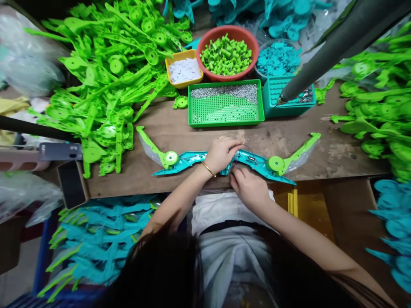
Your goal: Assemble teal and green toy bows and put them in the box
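Observation:
A toy bow (192,158) with a teal middle and lime-green end arms lies across the wooden table, its hollow side up. Thin dark wire (248,147) runs over its centre, and a small metallic part (251,159) sits in the right half. My left hand (221,154) reaches over the bow's middle, fingertips pinched together at the wire. Just below, my right hand (250,187) has its fingers curled together against the handle at the near edge. What those right fingertips hold is hidden.
Beyond the bow stand a green tray (226,124) of screws, a teal basket (289,110), a red bowl (227,78) of green pieces and a yellow tub (184,84). Green parts (105,68) are heaped at left. A dark pole (324,47) slants in at right. A phone (72,184) lies left.

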Demonstrator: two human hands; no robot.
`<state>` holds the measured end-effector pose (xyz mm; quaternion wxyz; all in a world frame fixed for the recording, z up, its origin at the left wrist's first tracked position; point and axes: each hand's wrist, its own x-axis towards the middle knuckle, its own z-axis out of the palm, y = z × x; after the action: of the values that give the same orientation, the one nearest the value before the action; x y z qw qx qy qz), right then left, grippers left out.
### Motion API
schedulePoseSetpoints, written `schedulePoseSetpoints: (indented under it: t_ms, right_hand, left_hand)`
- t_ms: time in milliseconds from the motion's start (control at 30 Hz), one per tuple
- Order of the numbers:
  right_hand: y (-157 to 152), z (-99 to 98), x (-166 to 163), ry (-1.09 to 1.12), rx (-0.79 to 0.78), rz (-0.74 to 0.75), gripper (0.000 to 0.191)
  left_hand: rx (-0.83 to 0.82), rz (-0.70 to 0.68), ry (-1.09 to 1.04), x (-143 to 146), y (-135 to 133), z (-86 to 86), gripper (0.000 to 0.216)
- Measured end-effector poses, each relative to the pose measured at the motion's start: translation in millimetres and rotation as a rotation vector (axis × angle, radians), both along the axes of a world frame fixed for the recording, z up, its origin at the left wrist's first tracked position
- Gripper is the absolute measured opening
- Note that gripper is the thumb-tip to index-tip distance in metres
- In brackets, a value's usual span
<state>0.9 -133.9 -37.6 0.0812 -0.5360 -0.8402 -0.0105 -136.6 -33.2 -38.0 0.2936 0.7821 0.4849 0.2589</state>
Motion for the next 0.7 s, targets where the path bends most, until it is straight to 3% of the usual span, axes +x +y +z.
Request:
schedulePoseSetpoints:
  t_ms: [233, 333, 467, 700]
  right_hand:
    - [8.9, 32.0, 1.3, -0.017, 0.008, 0.119, 0.025]
    - [24.0, 45.5, 5.2, -0.014, -0.106, 0.195, 0.025]
    - [57.4, 56.7, 17.7, 0.224, -0.294, 0.164, 0.026]
    - [116.7, 56.5, 35.7, 0.412, -0.477, 0.171, 0.021]
  left_hand:
    - [-0.030, 0.014, 0.019, -14.0, -6.4, -5.0, 0.018]
    - [-0.024, 0.008, 0.041, -18.6, -10.6, -7.6, 0.019]
    - [-0.013, -0.016, 0.065, -22.4, -14.3, -10.5, 0.019]
    - [0.025, -0.067, 0.164, -25.5, -20.2, -11.2, 0.021]
